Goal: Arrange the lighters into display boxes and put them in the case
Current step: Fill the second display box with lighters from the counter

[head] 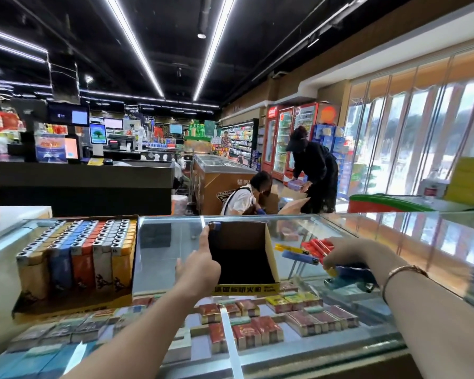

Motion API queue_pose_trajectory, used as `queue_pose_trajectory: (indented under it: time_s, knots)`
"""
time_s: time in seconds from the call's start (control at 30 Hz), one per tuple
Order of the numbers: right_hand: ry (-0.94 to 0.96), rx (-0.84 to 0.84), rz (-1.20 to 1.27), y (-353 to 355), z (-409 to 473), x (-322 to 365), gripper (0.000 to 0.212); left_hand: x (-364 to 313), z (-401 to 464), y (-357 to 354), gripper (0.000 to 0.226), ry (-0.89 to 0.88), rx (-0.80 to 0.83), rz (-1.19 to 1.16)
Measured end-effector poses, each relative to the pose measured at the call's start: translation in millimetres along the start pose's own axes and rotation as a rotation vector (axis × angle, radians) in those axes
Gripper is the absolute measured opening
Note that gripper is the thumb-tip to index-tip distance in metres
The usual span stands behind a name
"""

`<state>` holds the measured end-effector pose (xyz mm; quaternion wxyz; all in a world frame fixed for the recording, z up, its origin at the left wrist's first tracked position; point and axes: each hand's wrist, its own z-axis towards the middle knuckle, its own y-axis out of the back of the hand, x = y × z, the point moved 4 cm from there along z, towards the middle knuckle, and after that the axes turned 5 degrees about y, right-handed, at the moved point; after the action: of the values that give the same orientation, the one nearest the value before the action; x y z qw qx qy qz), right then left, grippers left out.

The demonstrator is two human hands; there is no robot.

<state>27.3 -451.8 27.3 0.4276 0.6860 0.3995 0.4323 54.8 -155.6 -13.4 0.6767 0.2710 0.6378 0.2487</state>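
My left grip [200, 265] is holding the empty display box [242, 258] by its left wall w/ a blue lighter [214, 227]. My right grip [342, 251] is closing on loose lighters [316, 246] on the glass table [170, 250].

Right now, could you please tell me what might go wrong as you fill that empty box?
1. The empty display box is steadied only by the left hand at its side; it could slide on the glass counter.
2. The right hand reaches into loose lighters; some might scatter or roll off.
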Motion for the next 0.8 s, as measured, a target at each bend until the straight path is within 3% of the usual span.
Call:
queue_pose_trajectory:
  time_s: [0.23, 0.37, 0.5, 0.67, 0.8]
  knots:
    - [0.001, 0.004, 0.005, -5, 22, 16, 0.051, 4, 8, -1, 0.088, -0.030, 0.035, -0.100]
    - [-0.006, 0.035, -0.026, -7, 28, 29, 0.076, 5, 9, -2, 0.089, -0.046, 0.055, -0.138]
    - [0.002, 0.050, -0.138, -5, 34, 39, 0.087, 5, 8, -2, 0.090, -0.048, 0.073, -0.169]
    - [0.026, -0.009, -0.350, -13, 44, 46, 0.074, 6, 8, -1, 0.090, -0.066, 0.092, -0.174]
    - [0.085, -0.060, -0.362, -18, 47, 48, 0.058, 6, 10, 0, 0.091, -0.070, 0.096, -0.171]
